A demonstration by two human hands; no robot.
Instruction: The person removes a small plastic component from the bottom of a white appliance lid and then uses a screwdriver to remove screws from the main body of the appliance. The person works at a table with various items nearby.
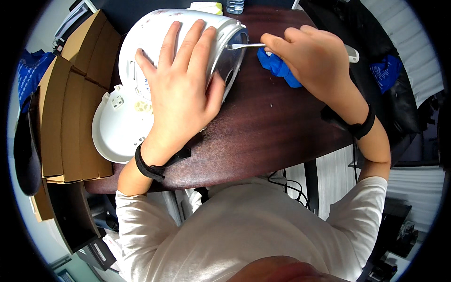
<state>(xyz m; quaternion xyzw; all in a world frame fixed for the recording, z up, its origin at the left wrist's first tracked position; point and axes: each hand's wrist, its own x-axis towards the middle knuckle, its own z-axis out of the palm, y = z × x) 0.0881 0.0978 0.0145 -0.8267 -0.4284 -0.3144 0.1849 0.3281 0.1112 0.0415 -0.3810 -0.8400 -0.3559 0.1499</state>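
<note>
Screwdriver point(250, 45) in curled right fingers point(276, 43)

By the far edge of the bench point(272, 127), a clear bottle point(235, 6) (cut off by the top of the view) and, just left of it, a yellow-and-white cloth point(207, 7). At left, brown boxes point(52, 127) packed close together; beyond them, toward the rim, a blue bag point(35, 75) with white print. Lower left, a dark shelf point(68, 214). At right, a crumpled blue bundle point(386, 73) on a black seat point(399, 105). Below the near edge, looping black cables point(296, 190).
</note>
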